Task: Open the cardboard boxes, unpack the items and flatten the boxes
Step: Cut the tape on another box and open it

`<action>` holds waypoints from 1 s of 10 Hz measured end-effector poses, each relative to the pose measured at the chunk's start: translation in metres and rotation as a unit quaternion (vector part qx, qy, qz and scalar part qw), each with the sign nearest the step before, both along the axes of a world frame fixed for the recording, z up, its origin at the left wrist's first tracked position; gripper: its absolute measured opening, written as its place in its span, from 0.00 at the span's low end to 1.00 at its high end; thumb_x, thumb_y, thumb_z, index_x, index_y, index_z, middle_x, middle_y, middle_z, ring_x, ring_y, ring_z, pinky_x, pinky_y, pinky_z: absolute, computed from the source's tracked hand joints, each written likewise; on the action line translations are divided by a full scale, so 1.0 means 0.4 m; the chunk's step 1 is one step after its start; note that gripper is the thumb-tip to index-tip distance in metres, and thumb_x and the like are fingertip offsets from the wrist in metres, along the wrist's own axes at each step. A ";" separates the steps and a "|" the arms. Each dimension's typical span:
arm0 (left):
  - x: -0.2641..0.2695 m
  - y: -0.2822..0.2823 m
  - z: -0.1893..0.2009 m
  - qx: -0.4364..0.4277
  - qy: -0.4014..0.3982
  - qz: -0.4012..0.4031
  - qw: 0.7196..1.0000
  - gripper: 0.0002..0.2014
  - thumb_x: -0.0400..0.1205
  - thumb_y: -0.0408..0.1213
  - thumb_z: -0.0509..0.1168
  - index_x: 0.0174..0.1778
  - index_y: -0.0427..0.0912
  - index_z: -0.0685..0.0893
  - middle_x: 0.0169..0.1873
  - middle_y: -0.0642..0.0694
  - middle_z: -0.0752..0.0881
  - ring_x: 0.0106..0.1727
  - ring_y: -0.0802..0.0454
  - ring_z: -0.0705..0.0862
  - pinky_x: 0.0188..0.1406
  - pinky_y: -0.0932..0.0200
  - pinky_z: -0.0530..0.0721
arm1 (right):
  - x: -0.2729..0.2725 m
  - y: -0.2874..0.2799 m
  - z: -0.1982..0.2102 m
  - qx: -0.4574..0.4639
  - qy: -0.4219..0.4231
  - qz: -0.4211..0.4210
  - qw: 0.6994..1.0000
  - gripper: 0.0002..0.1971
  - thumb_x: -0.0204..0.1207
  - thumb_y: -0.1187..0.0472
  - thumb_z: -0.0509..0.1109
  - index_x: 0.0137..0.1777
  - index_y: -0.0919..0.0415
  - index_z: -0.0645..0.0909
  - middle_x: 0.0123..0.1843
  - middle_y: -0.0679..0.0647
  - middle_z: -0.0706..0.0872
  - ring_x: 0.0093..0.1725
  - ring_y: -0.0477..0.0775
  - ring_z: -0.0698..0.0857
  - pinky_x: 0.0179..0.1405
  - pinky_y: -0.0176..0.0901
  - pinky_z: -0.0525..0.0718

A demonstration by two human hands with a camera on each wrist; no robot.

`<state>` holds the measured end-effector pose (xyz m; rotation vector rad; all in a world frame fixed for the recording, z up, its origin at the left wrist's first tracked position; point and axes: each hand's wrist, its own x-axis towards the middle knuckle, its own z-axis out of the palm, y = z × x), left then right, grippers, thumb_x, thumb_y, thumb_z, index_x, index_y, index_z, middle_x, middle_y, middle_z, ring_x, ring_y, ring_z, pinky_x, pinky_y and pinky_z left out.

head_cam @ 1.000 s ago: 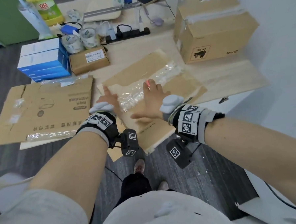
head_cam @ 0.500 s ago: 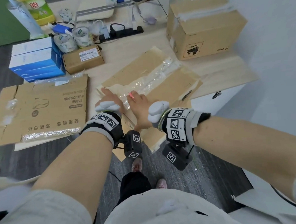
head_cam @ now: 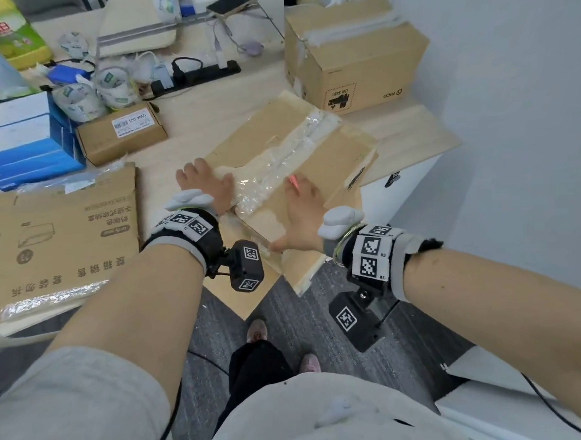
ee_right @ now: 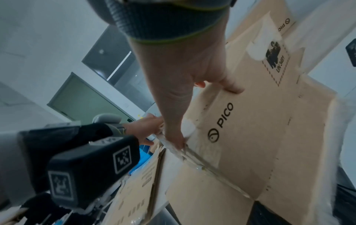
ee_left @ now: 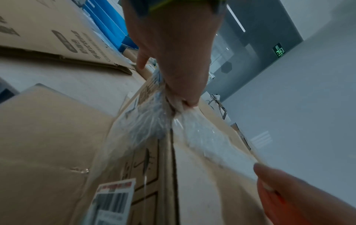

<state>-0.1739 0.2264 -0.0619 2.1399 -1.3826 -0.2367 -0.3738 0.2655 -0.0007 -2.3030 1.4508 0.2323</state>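
Observation:
A flattened brown PICO box (head_cam: 339, 150) lies on the table corner, part of it overhanging the edge. A crinkled strip of clear tape (head_cam: 279, 166) runs along its middle. My left hand (head_cam: 203, 180) sits at the box's left edge. In the left wrist view its fingers (ee_left: 185, 100) pinch the bunched end of the tape (ee_left: 154, 121). My right hand (head_cam: 302, 212) presses flat on the near cardboard panel (ee_right: 260, 137), thumb spread towards the seam. A small pink thing (head_cam: 294, 181) shows at its fingertips; I cannot tell what it is.
A closed PICO box (head_cam: 358, 58) stands at the back right. A large flattened carton (head_cam: 57, 232) lies at the left. Behind it are a small labelled box (head_cam: 123, 134), stacked blue-white boxes (head_cam: 19, 140), tape rolls (head_cam: 107, 84) and a power strip (head_cam: 200, 74).
My left hand has gone from lying flat to curling its fingers on the tape end. My right hand has shifted off the tape onto the near right panel.

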 end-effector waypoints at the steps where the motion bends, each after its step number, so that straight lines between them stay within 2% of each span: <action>1: -0.023 0.027 0.035 0.009 -0.010 0.094 0.996 0.37 0.64 0.75 0.42 0.48 0.43 0.67 0.44 0.43 0.68 0.46 0.49 0.65 0.44 0.54 0.54 | -0.012 0.024 -0.006 -0.003 -0.038 0.026 0.999 0.62 0.65 0.42 0.78 0.83 0.66 0.38 0.84 0.62 0.41 0.84 0.62 0.42 0.81 0.54 0.49; 2: -0.010 0.058 0.064 0.128 0.005 0.107 0.986 0.42 0.61 0.74 0.43 0.54 0.40 0.71 0.50 0.41 0.68 0.61 0.43 0.72 0.60 0.51 0.65 | -0.034 0.044 -0.019 0.011 -0.061 0.025 0.998 0.61 0.63 0.45 0.79 0.84 0.60 0.39 0.84 0.56 0.41 0.83 0.62 0.45 0.77 0.65 0.65; 3: -0.004 0.092 0.095 0.171 -0.002 0.115 0.979 0.39 0.67 0.68 0.49 0.58 0.37 0.74 0.57 0.34 0.73 0.68 0.40 0.72 0.65 0.50 0.69 | -0.049 0.056 -0.016 0.005 -0.079 0.046 0.996 0.61 0.60 0.47 0.80 0.84 0.59 0.42 0.83 0.55 0.43 0.82 0.62 0.48 0.75 0.66 0.67; 4: -0.003 0.107 0.099 0.115 -0.027 0.153 0.981 0.40 0.75 0.68 0.55 0.65 0.31 0.74 0.66 0.33 0.75 0.68 0.39 0.71 0.64 0.47 0.68 | -0.056 0.056 0.003 0.001 -0.078 0.079 0.994 0.60 0.60 0.47 0.80 0.84 0.61 0.43 0.83 0.58 0.44 0.82 0.65 0.49 0.77 0.64 0.64; 5: 0.004 0.132 0.120 0.112 0.002 0.146 0.983 0.31 0.81 0.54 0.62 0.68 0.29 0.72 0.68 0.30 0.73 0.69 0.36 0.73 0.66 0.47 0.70 | -0.059 0.059 0.020 0.005 -0.091 0.108 0.990 0.59 0.60 0.49 0.80 0.84 0.62 0.45 0.83 0.59 0.46 0.81 0.66 0.51 0.77 0.63 0.64; 6: 0.028 0.158 0.123 0.090 0.030 0.153 0.984 0.29 0.82 0.51 0.62 0.68 0.29 0.70 0.68 0.30 0.73 0.67 0.34 0.74 0.63 0.47 0.73 | -0.062 0.060 0.028 0.009 -0.099 0.131 0.986 0.59 0.61 0.49 0.80 0.84 0.62 0.44 0.83 0.59 0.45 0.82 0.65 0.49 0.78 0.63 0.62; 7: 0.052 0.175 0.115 0.078 0.027 0.167 0.982 0.27 0.82 0.50 0.62 0.66 0.29 0.73 0.66 0.30 0.75 0.66 0.34 0.76 0.62 0.46 0.74 | -0.056 0.065 0.038 0.007 -0.103 0.150 0.983 0.59 0.62 0.49 0.79 0.84 0.61 0.43 0.83 0.57 0.45 0.82 0.62 0.48 0.77 0.63 0.64; 8: 0.066 0.169 0.128 0.072 0.046 0.236 0.968 0.29 0.82 0.55 0.52 0.65 0.31 0.75 0.71 0.33 0.74 0.66 0.37 0.75 0.65 0.50 0.70 | -0.042 0.065 0.049 -0.005 -0.108 0.171 0.979 0.59 0.61 0.48 0.79 0.84 0.61 0.44 0.82 0.56 0.46 0.81 0.61 0.50 0.75 0.64 0.67; 9: 0.081 0.174 0.133 0.038 0.084 0.283 0.955 0.41 0.70 0.61 0.38 0.65 0.33 0.75 0.74 0.33 0.71 0.69 0.38 0.74 0.70 0.50 0.71 | -0.028 0.043 0.063 -0.043 -0.095 0.202 0.974 0.57 0.61 0.46 0.78 0.83 0.61 0.46 0.82 0.56 0.48 0.80 0.61 0.54 0.71 0.67 0.71; 10: 0.076 0.187 0.123 0.040 0.071 0.259 0.962 0.27 0.82 0.47 0.57 0.69 0.29 0.70 0.68 0.32 0.74 0.68 0.35 0.75 0.68 0.47 0.70 | -0.011 -0.009 0.074 -0.075 -0.042 0.235 0.968 0.58 0.63 0.47 0.79 0.83 0.63 0.46 0.82 0.60 0.49 0.80 0.62 0.54 0.77 0.61 0.65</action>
